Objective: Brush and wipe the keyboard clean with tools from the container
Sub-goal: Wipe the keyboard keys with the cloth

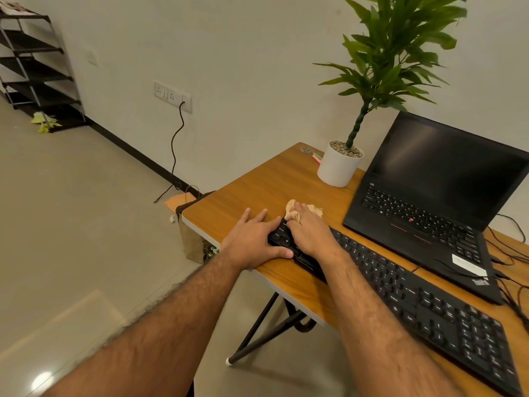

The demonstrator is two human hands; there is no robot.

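1. While the left hand (253, 242) lies flat, fingers spread, steadying the left end of the keyboard (406, 293) on the table (257, 184), wiping is under way
2. Right hand (307, 230) presses a beige cloth (294, 212) there, fingers curled round it
3. Next, probably: drag the cloth rightward across the remaining keys

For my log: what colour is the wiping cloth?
Beige cloth, seen in the head view.

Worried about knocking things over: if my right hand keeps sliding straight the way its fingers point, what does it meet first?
Beyond the cloth under the right hand, bare table, then probably the white plant pot, though depth is unclear.
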